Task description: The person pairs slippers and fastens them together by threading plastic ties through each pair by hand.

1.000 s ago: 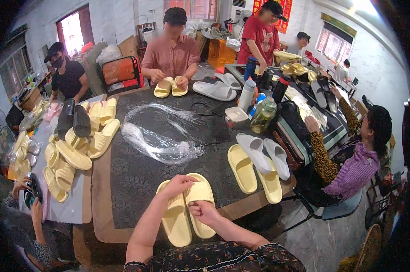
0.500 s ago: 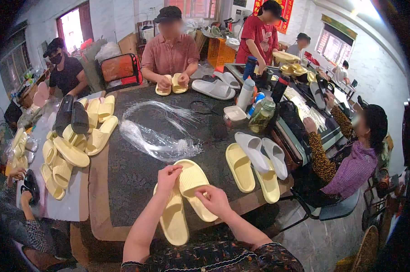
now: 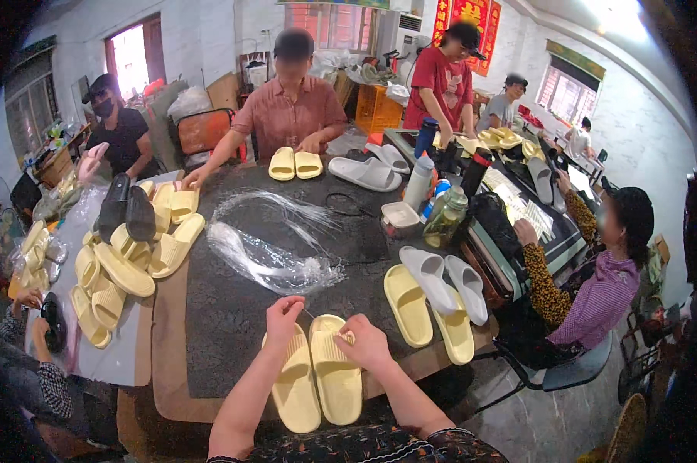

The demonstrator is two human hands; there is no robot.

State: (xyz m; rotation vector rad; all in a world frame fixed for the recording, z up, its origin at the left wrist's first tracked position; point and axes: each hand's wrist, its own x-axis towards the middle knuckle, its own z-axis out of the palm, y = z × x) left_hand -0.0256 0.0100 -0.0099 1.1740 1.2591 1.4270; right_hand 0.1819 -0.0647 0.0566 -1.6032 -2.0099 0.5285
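My left hand (image 3: 283,318) pinches a strand (image 3: 310,313) above yellow slippers (image 3: 339,390) at the surface's (image 3: 217,355) near edge; my right hand's (image 3: 366,345) grip is unclear.

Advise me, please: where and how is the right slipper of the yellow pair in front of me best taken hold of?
Probably by the strap of the right slipper, reaching under it from the near side with the right hand. The slipper lies sole down, open heel toward you, so the strap's opening faces you. The left slipper lies close alongside, leaving little room there.
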